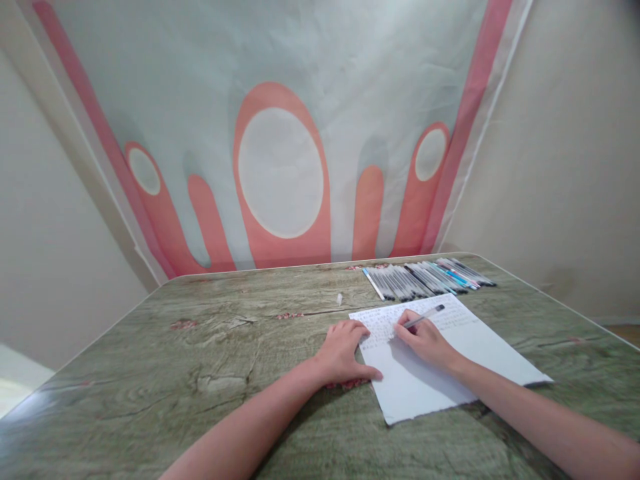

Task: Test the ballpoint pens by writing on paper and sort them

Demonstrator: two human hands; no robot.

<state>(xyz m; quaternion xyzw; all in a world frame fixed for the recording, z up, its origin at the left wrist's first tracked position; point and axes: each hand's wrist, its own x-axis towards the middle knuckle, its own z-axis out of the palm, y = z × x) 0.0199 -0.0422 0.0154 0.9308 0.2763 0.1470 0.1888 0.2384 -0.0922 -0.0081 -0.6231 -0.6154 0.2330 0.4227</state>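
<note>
A pen (pixel 433 311) is gripped in the right hand (pixel 423 340), its thumb and fingers closed around the lower barrel and its dark end tilted up to the right. The pen is held over the written upper part of a white sheet of paper (pixel 417 393); whether its tip is touching the surface cannot be told. The sheet's left edge is held down by the left hand (pixel 343 348), the thumb spread well apart from the other fingers, which are kept close together. The paper is laid at a slant on a wood-patterned table (pixel 200 373). Just beyond it, a row of pens (pixel 425 280) is set out side by side, and a small whitish piece (pixel 339 299) is seen to their left.
</note>
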